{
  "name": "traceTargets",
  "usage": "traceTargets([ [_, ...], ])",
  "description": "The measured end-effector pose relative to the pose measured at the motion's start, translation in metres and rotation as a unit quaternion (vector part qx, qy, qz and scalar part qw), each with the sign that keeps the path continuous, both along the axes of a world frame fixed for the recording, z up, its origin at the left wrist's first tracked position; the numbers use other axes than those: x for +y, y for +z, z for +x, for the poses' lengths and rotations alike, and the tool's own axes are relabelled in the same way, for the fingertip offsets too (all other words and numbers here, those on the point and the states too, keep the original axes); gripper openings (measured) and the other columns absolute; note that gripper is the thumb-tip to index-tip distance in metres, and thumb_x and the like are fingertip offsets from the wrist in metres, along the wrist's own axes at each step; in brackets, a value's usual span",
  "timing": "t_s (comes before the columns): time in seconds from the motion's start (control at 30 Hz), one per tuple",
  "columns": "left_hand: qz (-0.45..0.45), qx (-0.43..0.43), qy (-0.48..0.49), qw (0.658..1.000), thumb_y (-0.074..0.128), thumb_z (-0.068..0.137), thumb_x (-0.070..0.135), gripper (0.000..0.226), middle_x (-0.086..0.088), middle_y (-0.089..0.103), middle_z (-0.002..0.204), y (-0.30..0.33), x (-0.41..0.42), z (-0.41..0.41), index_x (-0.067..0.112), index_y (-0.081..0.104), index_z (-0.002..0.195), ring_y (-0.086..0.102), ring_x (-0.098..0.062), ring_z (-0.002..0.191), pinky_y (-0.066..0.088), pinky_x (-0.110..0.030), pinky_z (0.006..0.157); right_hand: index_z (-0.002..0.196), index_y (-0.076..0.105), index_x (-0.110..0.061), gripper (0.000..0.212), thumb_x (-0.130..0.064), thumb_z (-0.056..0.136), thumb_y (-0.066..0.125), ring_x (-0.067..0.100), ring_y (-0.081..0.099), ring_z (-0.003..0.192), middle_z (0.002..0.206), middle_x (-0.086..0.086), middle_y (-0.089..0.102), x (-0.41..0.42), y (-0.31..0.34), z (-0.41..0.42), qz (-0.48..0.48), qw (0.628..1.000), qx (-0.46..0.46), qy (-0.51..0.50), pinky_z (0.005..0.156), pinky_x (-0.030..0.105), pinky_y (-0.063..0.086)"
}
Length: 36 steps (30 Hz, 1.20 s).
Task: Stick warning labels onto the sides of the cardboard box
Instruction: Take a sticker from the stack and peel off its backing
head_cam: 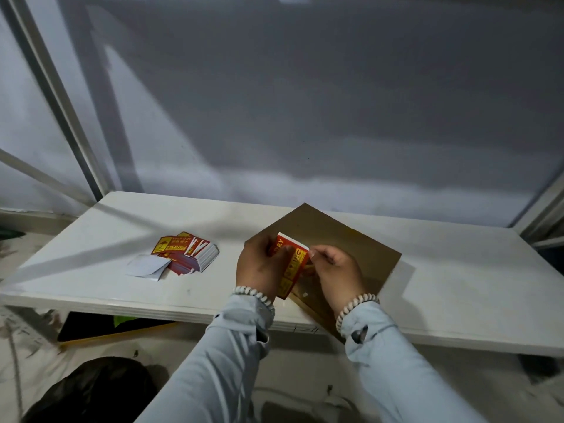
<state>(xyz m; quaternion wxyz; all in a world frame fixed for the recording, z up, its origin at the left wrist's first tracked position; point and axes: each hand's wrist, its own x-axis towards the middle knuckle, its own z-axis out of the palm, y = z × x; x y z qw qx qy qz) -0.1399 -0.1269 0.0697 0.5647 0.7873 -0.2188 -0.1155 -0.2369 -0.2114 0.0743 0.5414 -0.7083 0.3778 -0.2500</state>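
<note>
Warning label (293,264), red: pinched by left hand (259,267) and right hand (332,268) above cardboard box (351,242). Label stack (189,251) on table (457,285).

Both arms wear long, loose sleeves of pale grey-blue fabric that bunch in soft folds behind the wrists. Well back from the fingers of the left hand (259,267), a bracelet of pale round beads (253,294) rings the wrist. The right hand (337,267) has a matching beaded bracelet (355,305), and a small dark opening (359,334) marks its cuff just behind the beads.
</note>
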Motion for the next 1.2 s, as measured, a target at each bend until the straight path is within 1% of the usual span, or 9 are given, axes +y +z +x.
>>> traceTargets([
  [0.07, 0.002, -0.013, -0.004, 1.0, 0.067, 0.084, 0.02, 0.007, -0.003, 0.068, 0.081, 0.0, 0.001, 0.001, 0.017, 0.064, 0.079, 0.064, -0.019, 0.073, 0.051, -0.027, 0.066, 0.088, 0.069, -0.022, 0.016, -0.029, 0.092, 0.055, 0.014, 0.067, 0.083, 0.086, -0.003, 0.071, -0.002, -0.001, 0.001, 0.005, 1.0, 0.002, -0.003, 0.068, 0.023, 0.052],
  [0.13, 0.017, -0.023, -0.008, 1.0, 0.066, 0.086, 0.022, 0.01, 0.002, 0.064, 0.078, 0.0, 0.002, 0.001, 0.021, 0.06, 0.078, 0.06, -0.011, 0.069, 0.046, -0.021, 0.062, 0.086, 0.069, -0.021, 0.015, -0.028, 0.091, 0.057, 0.011, 0.067, 0.076, 0.083, -0.002, 0.072, -0.001, -0.001, 0.0, 0.006, 1.0, 0.0, 0.0, 0.063, 0.019, 0.049],
  [0.27, 0.062, -0.049, 0.0, 0.997, 0.066, 0.085, 0.03, 0.009, -0.003, 0.067, 0.099, 0.001, 0.002, 0.0, 0.026, 0.06, 0.089, 0.062, -0.022, 0.088, 0.05, -0.033, 0.081, 0.083, 0.07, -0.02, 0.017, -0.027, 0.091, 0.058, 0.013, 0.067, 0.073, 0.078, 0.0, 0.072, 0.001, -0.001, 0.002, -0.008, 1.0, -0.006, -0.025, 0.064, 0.022, 0.049],
  [0.4, 0.063, -0.046, 0.009, 0.997, 0.067, 0.084, 0.027, 0.03, -0.01, 0.068, 0.109, 0.001, 0.003, 0.002, 0.01, 0.064, 0.109, 0.061, -0.025, 0.094, 0.048, -0.033, 0.084, 0.085, 0.071, -0.02, 0.021, -0.031, 0.092, 0.055, 0.009, 0.064, 0.069, 0.075, -0.001, 0.07, 0.005, 0.002, 0.001, 0.004, 1.0, -0.002, -0.008, 0.06, 0.02, 0.044],
  [0.47, 0.062, -0.044, 0.012, 0.997, 0.068, 0.084, 0.028, 0.035, -0.01, 0.068, 0.111, 0.001, 0.004, 0.004, 0.009, 0.064, 0.114, 0.061, -0.026, 0.098, 0.05, -0.037, 0.088, 0.085, 0.07, -0.022, 0.021, -0.032, 0.093, 0.053, 0.009, 0.063, 0.071, 0.076, -0.003, 0.07, 0.006, 0.003, 0.0, 0.003, 1.0, 0.008, 0.008, 0.06, 0.019, 0.043],
  [0.6, 0.059, -0.044, 0.006, 0.997, 0.068, 0.084, 0.025, 0.036, -0.01, 0.067, 0.114, 0.002, 0.004, 0.002, 0.01, 0.063, 0.116, 0.061, -0.026, 0.102, 0.048, -0.035, 0.09, 0.076, 0.069, -0.025, 0.019, -0.03, 0.091, 0.057, 0.011, 0.066, 0.071, 0.074, -0.002, 0.071, 0.006, 0.005, -0.001, -0.005, 1.0, 0.007, 0.008, 0.062, 0.02, 0.047],
  [0.77, 0.066, -0.041, 0.009, 0.997, 0.066, 0.086, 0.026, 0.04, -0.01, 0.065, 0.121, 0.002, 0.005, 0.004, 0.011, 0.06, 0.123, 0.059, -0.027, 0.109, 0.046, -0.038, 0.096, 0.076, 0.068, -0.026, 0.017, -0.033, 0.089, 0.059, 0.012, 0.066, 0.074, 0.076, -0.002, 0.071, 0.009, 0.006, -0.002, -0.013, 1.0, 0.012, 0.016, 0.059, 0.018, 0.044],
  [0.97, 0.074, -0.041, 0.015, 0.996, 0.066, 0.086, 0.025, 0.039, -0.011, 0.064, 0.122, 0.002, 0.006, 0.003, 0.011, 0.059, 0.122, 0.059, -0.027, 0.109, 0.045, -0.034, 0.094, 0.082, 0.071, -0.021, 0.013, -0.029, 0.088, 0.062, 0.007, 0.065, 0.069, 0.075, -0.003, 0.071, 0.009, 0.004, 0.001, -0.022, 1.0, 0.02, 0.011, 0.054, 0.012, 0.044],
  [1.2, 0.064, -0.045, 0.003, 0.997, 0.066, 0.085, 0.023, 0.028, -0.009, 0.066, 0.111, 0.009, 0.005, -0.004, 0.012, 0.064, 0.111, 0.059, -0.024, 0.097, 0.037, -0.024, 0.078, 0.088, 0.067, -0.017, 0.017, -0.026, 0.092, 0.054, 0.008, 0.06, 0.074, 0.081, -0.003, 0.066, 0.005, -0.005, 0.008, -0.109, 0.992, 0.061, -0.006, 0.061, 0.017, 0.046],
])
